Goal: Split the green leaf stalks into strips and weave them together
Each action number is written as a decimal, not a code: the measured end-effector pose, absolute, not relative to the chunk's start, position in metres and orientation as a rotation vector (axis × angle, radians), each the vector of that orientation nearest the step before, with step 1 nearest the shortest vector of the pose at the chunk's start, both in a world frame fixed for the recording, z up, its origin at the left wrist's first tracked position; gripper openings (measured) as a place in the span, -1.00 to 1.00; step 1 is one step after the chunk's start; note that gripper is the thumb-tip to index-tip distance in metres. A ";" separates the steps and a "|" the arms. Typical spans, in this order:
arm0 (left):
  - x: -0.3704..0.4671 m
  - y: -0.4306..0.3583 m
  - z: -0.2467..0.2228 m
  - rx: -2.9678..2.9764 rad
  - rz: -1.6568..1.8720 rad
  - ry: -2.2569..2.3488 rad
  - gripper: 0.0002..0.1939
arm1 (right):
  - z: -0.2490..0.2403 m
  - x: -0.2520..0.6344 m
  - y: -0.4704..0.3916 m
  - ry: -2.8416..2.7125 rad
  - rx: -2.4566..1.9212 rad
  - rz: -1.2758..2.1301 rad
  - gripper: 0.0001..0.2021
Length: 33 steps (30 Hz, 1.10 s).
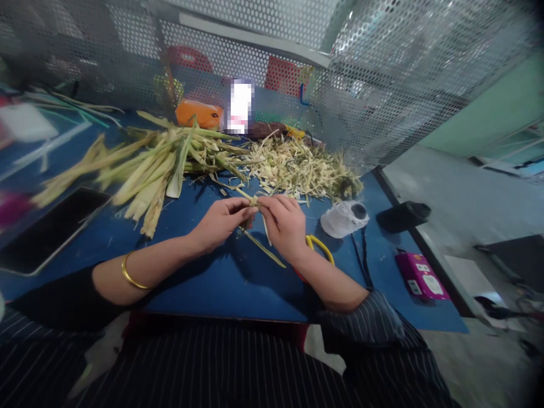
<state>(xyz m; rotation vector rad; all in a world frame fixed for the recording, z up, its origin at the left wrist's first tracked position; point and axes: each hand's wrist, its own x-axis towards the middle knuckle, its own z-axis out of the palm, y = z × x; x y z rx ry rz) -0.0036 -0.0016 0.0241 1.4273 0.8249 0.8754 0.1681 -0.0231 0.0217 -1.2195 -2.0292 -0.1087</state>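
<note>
My left hand (219,224) and my right hand (284,224) meet above the blue tabletop (204,283). Both are closed, fingertips pinching a pale yellow-green corn husk strip (254,200) between them. A thin tail of husk (266,252) hangs below, slanting toward the lower right. Just behind my hands lie a bundle of long dry husks (148,170) on the left and a heap of shredded husk scraps (297,170) on the right. Yellow scissor-like handles (321,249) show beside my right wrist, which partly hides them. A white thread spool (342,220) lies right of my right hand.
A perforated metal screen (238,42) rises behind the piles, near an orange packet (198,114) and a bright blurred-out screen (240,105). Left lies a dark phone-like slab (51,226). Toward the table's right edge are a black cylinder (403,216) and a purple packet (420,275).
</note>
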 end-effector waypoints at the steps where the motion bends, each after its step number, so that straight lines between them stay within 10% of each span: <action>1: -0.004 -0.002 0.024 1.401 0.866 0.832 -0.69 | 0.021 0.168 -0.023 -2.045 -1.216 -0.114 -0.77; 33: -0.029 0.037 0.047 1.490 1.224 1.192 -0.73 | 0.053 0.211 -0.010 -1.998 -1.667 0.195 -0.85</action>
